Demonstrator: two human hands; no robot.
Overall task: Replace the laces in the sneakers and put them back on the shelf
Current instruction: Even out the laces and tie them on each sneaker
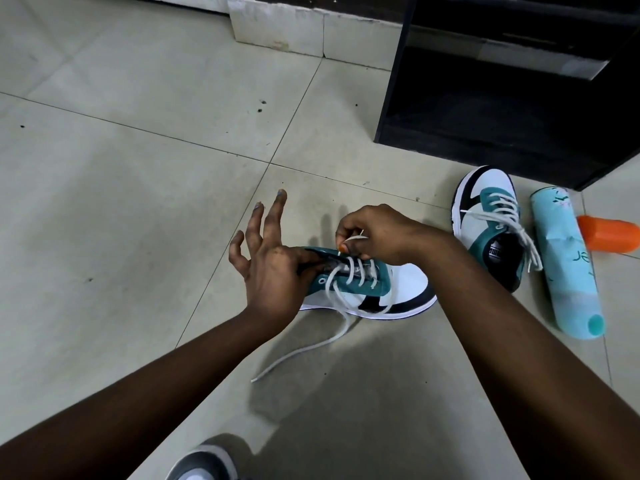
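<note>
**Lacing a Sneaker on the Floor**

A person sits low over a tiled floor (138, 150) and works on a sneaker (398, 289). The shoe is teal, white and black. It lies on the floor in the middle, with its toe pointing to the right.

The left hand (273, 271) rests at the open top of the shoe. Its thumb side presses on the shoe near the tongue, and its other fingers (266, 220) are spread wide and lifted up. It is not closed around anything.

The right hand (377, 233) is bunched up just above the top holes. It pinches the end of the white lace (353, 273) between its fingertips. The lace crosses back and forth over the teal part. The other end of the lace (304, 348) hangs loose and trails across the floor toward the person.

A second sneaker (485, 216) of the same colours stands on the floor to the right, near the first one but not touching it. Its lace is in and its ends hang loose. Just beside it lies a light blue bottle (568, 271) on its side, and an orange thing (609, 233) lies next to that.

Behind them stands a dark shelf (502, 109). No sneaker is on the part that shows. A grey and white shoe tip (204, 465) shows at the bottom edge.
</note>
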